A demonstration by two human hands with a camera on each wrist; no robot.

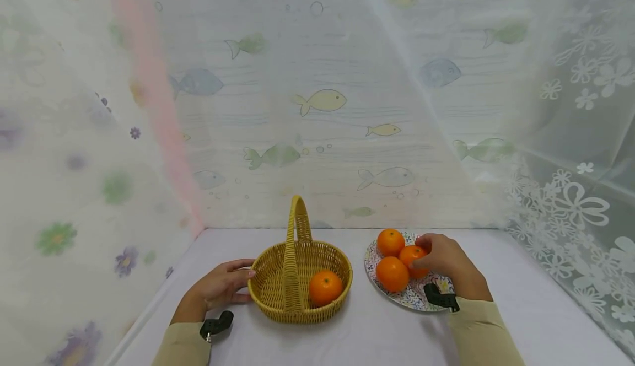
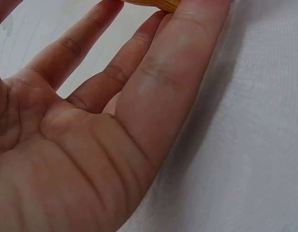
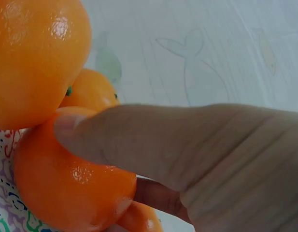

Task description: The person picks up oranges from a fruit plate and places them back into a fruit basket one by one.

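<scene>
Right hand (image 1: 444, 258) curls round one of three plated oranges (image 1: 413, 257); one orange (image 1: 325, 288) already in the woven yellow basket (image 1: 278, 294), left hand (image 1: 220, 286) flat-fingered against its side.

basket (image 2: 153, 4) cut off at left wrist view's top edge

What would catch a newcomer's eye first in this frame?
Bright oranges: one sits in the wicker basket at table centre, three crowd the patterned plate to its right. The right hand curls round one plate orange, while the left hand rests against the basket's side.
</scene>
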